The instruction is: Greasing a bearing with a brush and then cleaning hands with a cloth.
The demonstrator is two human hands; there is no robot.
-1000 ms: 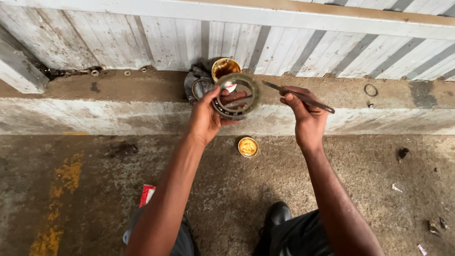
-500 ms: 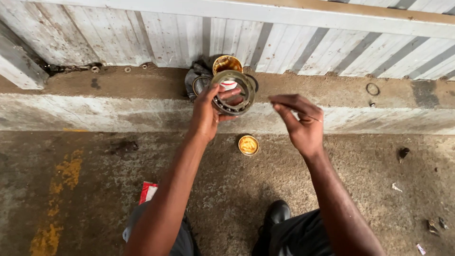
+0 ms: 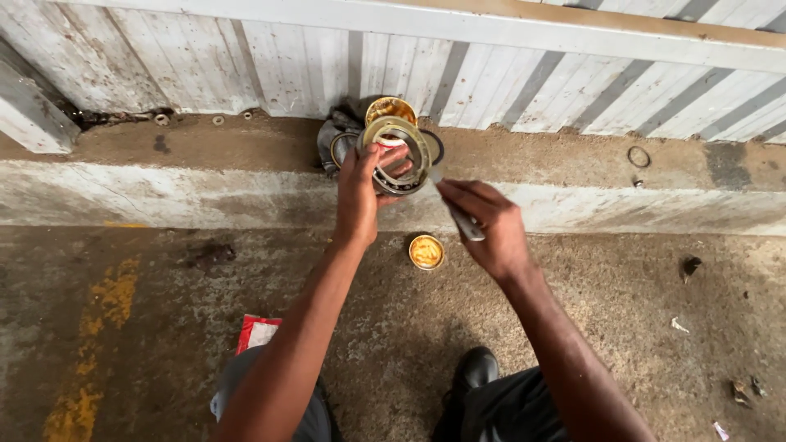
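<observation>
My left hand (image 3: 360,190) grips a large greased metal bearing ring (image 3: 399,155), held up over the concrete ledge (image 3: 246,155). My right hand (image 3: 485,225) holds a thin stick-like tool (image 3: 458,214) whose far tip points toward the bearing's right edge. Behind the bearing an open tin of yellow-brown grease (image 3: 391,108) stands on a dark rag (image 3: 337,131) on the ledge. The tin's round lid (image 3: 426,251), smeared with grease, lies on the ground below my hands.
A corrugated white metal wall (image 3: 508,90) rises behind the ledge. A rubber ring (image 3: 639,156) and small washers (image 3: 218,119) lie on the ledge. A red-and-white packet (image 3: 258,331) lies by my knee; my black shoe (image 3: 477,368) is on the rough floor.
My right hand has swung the tool from pointing right to pointing toward the bearing and moved closer to it. My left hand keeps the bearing in about the same place.
</observation>
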